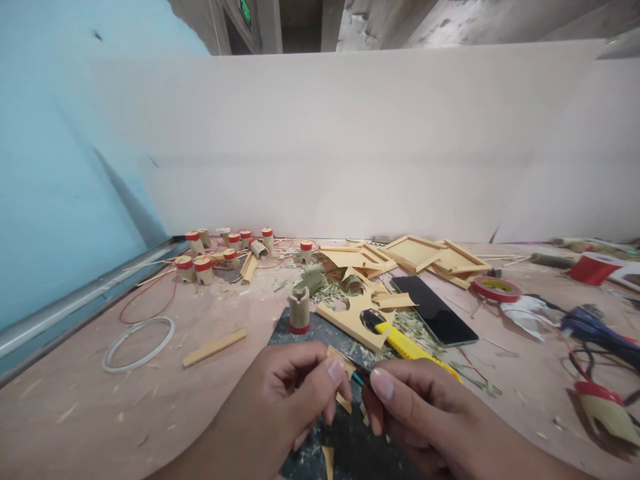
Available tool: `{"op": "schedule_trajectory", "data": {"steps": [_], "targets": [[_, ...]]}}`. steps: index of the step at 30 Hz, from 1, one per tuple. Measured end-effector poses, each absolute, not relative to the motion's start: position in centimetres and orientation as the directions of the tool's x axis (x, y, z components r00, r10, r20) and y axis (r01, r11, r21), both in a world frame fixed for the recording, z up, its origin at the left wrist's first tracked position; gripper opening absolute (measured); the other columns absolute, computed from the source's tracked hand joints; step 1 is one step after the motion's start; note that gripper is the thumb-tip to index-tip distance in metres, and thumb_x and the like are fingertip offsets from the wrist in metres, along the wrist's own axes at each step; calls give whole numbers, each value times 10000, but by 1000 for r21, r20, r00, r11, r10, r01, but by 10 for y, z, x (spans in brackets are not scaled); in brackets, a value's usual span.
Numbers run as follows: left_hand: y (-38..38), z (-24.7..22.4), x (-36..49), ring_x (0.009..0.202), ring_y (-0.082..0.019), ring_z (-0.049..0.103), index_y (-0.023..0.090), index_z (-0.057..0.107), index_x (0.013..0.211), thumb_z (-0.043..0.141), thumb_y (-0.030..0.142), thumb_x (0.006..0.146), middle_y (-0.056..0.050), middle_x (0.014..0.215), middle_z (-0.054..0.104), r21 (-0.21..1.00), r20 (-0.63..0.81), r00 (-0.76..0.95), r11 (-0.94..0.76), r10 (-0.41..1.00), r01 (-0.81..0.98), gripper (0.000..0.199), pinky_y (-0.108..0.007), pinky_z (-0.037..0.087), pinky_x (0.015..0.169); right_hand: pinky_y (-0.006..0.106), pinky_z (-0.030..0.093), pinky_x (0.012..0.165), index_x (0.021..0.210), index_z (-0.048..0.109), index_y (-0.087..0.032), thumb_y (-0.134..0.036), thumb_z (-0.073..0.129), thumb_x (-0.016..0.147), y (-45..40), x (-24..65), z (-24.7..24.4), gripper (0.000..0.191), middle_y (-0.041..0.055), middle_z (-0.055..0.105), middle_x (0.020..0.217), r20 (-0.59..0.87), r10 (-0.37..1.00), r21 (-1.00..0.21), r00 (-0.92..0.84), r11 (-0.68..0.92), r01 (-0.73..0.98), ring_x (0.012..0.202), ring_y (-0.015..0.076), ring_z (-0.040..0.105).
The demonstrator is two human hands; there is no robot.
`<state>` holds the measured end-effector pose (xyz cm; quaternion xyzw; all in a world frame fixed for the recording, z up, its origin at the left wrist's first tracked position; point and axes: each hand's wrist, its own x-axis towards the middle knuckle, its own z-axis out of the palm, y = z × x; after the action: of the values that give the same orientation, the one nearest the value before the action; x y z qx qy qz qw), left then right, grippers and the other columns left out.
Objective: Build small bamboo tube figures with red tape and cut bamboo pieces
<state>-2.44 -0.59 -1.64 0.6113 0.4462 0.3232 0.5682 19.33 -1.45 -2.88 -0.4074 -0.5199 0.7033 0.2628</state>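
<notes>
My left hand [313, 387] is closed in a pinch on a small pale wood piece [341, 358]. Close by on the right, my right hand [417, 407] pinches a thin dark tool with a blue part [357, 378]; its kind is hard to make out. The tool's tip meets or nearly meets the wood piece. Both hands are over a dark cutting mat [345, 440] strewn with shavings and offcuts. Just beyond them stand a notched bamboo tube [299, 312] with a red band at its base and a yellow utility knife [407, 343], lying against a board with cut-out holes [353, 320].
A black phone [435, 310] lies right of the shavings. Shallow wooden trays [413, 253] are stacked behind. Red-banded bamboo pieces [203, 270] stand at back left, near a white ring [140, 343] and a wood strip [215, 347]. Red tape [496, 289] and cables [595, 350] are right.
</notes>
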Motion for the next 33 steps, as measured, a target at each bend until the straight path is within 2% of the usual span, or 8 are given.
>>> {"op": "schedule_trajectory", "data": {"steps": [5,10,14,22,29,33], "targets": [[-5,-18,-25,447,-56,345,182,655,778,578,536,1039,55,623,552,982,-112,408,37,906,187,447,-197,247,424,185,174,356,831,638,-218,-869,650,897,-15,193,-29,655,-134,299,513,-286,805,-953,-520,-298,64,424,74,199],[-4,-19,-27,441,-56,355,181,671,782,596,563,1029,54,619,552,976,-108,399,21,911,216,461,-197,249,423,233,96,377,835,627,-215,-867,637,909,-14,195,-32,657,-144,243,501,-276,805,-958,-525,-273,86,412,67,153],[-5,-14,-26,437,-50,358,179,671,787,636,594,995,50,628,566,968,-153,385,60,910,243,465,-194,238,424,260,73,398,792,588,-220,-875,642,898,-12,195,-34,666,-138,248,503,-245,812,-968,-530,-233,90,422,68,159],[-5,-19,-24,423,-47,344,185,663,762,653,628,971,57,601,546,976,-133,364,58,922,209,490,-187,230,418,260,79,398,799,591,-220,-885,625,900,-9,194,-36,673,-134,266,499,-251,822,-968,-512,-223,115,432,76,180],[-6,-11,-24,440,-50,351,180,680,774,675,666,946,45,621,560,964,-206,349,128,914,235,515,-190,219,423,258,84,409,840,627,-214,-876,627,909,-11,194,-37,666,-141,251,498,-280,793,-954,-541,-294,64,425,75,163],[-6,-13,-24,427,-45,344,180,665,769,660,668,955,47,619,557,971,-169,367,90,915,222,522,-193,223,423,257,88,408,842,631,-210,-882,632,899,-12,194,-32,674,-139,265,500,-284,791,-953,-543,-293,72,428,74,181]]}}
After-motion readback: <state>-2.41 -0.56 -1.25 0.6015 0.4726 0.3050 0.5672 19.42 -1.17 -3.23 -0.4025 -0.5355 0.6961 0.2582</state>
